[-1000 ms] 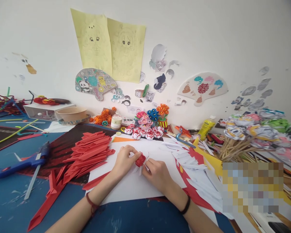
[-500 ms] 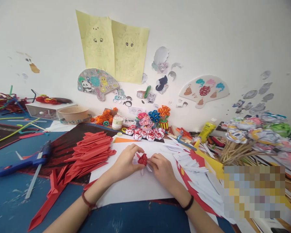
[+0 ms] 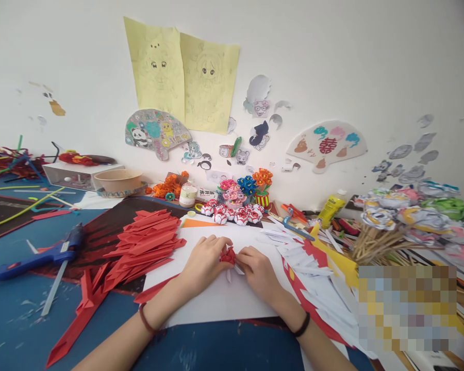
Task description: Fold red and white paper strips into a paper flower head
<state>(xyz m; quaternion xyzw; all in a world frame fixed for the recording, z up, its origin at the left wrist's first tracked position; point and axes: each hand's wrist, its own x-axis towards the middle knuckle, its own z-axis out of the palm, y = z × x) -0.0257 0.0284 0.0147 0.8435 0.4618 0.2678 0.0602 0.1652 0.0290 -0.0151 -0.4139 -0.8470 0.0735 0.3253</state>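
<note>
My left hand and my right hand meet over a white sheet of paper on the table. Between their fingertips they pinch a small red-and-white folded paper flower. Both hands have their fingers closed on it. White paper strips stick out under the flower near my right thumb. A pile of folded red paper strips lies just left of my left hand. A row of finished red-and-white paper flowers sits beyond the sheet.
A blue glue gun lies at the left. White folded strips are heaped at the right, beside paper flowers on sticks. A yellow glue bottle, a bowl and small colourful flower pots stand by the wall.
My hands have closed in tighter around the red paper flower, turning it slightly. The view has shifted a little; the flower now sits more hidden between my fingers.
</note>
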